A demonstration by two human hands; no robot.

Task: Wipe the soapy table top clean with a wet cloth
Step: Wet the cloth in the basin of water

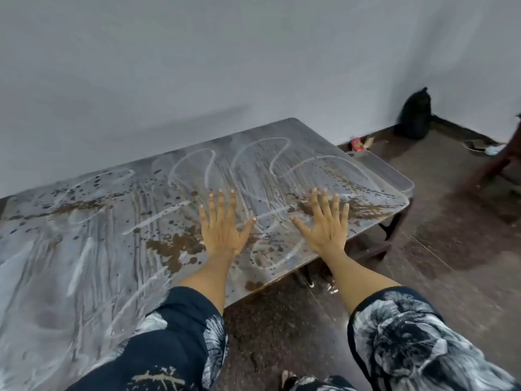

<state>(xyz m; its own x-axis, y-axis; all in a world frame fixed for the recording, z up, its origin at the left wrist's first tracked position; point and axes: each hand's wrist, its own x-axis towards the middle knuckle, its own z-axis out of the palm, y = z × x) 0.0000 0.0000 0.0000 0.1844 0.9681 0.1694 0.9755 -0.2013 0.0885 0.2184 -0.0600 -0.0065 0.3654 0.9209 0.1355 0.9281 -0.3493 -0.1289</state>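
Observation:
A low table top (118, 238) fills the left and middle of the view, covered with white soapy streaks, loops and brown patches. Over its right part my left hand (222, 224) is stretched out with the fingers spread, back of the hand up, holding nothing. My right hand (324, 224) is spread the same way near the table's right edge, also bare. No cloth is in view. Both forearms wear dark sleeves with a white print.
A white wall runs behind the table. A smaller clear-topped table (394, 176) stands just past the right end. On the dark floor at right lie a black bag (415, 114) in the corner, small litter (359, 143) and a wooden furniture leg (496, 162).

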